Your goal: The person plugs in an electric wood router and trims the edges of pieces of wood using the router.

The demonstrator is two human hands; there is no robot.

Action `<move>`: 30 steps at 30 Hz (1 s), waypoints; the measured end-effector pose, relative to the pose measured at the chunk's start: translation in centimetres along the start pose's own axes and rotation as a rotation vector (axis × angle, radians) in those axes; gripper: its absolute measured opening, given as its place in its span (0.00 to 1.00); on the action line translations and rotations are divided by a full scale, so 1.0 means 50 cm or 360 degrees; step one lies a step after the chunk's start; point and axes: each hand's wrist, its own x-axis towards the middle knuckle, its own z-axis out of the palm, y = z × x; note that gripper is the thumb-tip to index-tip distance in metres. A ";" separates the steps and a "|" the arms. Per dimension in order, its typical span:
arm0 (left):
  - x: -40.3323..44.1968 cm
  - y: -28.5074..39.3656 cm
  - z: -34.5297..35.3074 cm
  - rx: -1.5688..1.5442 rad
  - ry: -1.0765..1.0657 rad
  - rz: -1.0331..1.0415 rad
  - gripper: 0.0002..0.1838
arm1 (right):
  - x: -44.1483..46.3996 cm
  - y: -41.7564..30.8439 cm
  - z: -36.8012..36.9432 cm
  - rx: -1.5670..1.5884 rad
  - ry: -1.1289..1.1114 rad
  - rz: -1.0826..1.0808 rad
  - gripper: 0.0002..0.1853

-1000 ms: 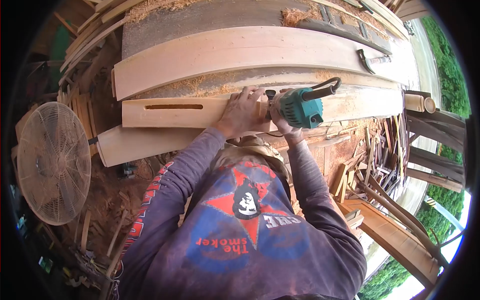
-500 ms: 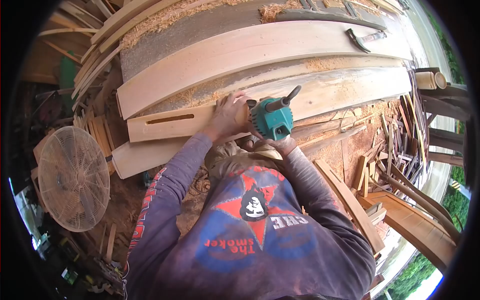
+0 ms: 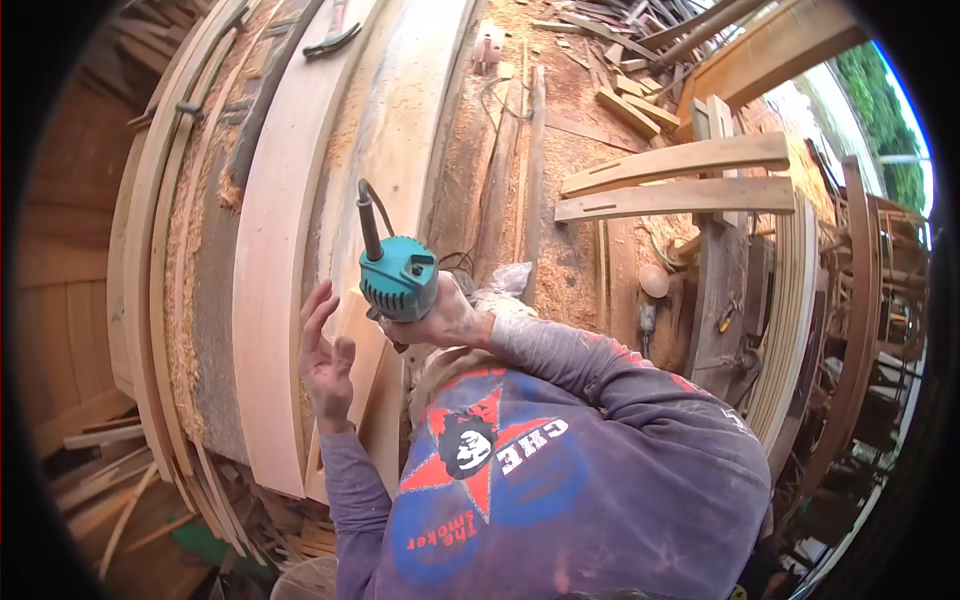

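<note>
My right hand [image 3: 447,318] is wrapped round the lower part of a teal power tool [image 3: 398,280], whose black cord rises from its top. The tool's base is hidden beneath its body and my hand. To the left of the tool, my left hand [image 3: 328,360] is raised with its fingers apart and holds nothing. Under and beside my hands lies a pale wooden piece [image 3: 362,378], largely covered by my left hand and the tool. A long pale board [image 3: 275,250] runs along the left side of my left hand.
A hammer [image 3: 333,42] rests on the long board at the top. Two slotted wooden pieces [image 3: 675,200] lie at the right over a dark beam [image 3: 718,290]. Scrap wood [image 3: 630,105] and shavings cover the ground at the upper right. Stacked strips stand at the left.
The view has turned strongly toward the right, bringing the slotted pieces into sight. My left hand has come off the wooden piece and opened. My right hand still holds the tool.
</note>
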 end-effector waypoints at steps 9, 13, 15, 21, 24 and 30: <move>-0.051 0.140 -0.005 0.0614 -0.0396 0.0670 0.40 | -0.149 -0.115 0.037 0.0197 0.0266 -0.0134 0.39; -0.114 0.134 -0.042 0.0499 -0.0582 0.0677 0.49 | -0.229 -0.122 0.079 0.0163 0.0251 -0.0102 0.42; -0.137 0.129 -0.057 0.0385 -0.0653 0.0625 0.50 | -0.256 -0.117 0.099 -0.0140 0.0217 -0.0248 0.43; -0.221 0.106 -0.075 -0.0089 -0.0491 0.0437 0.51 | -0.300 -0.128 0.138 -0.0342 0.0067 -0.0225 0.37; -0.225 0.119 -0.123 0.0154 -0.0547 0.0376 0.48 | -0.286 -0.161 0.151 -0.0369 -0.0036 -0.0354 0.35; -0.230 0.100 -0.191 -0.0300 -0.0815 0.0294 0.38 | -0.266 -0.167 0.164 -0.0402 -0.0257 -0.0460 0.41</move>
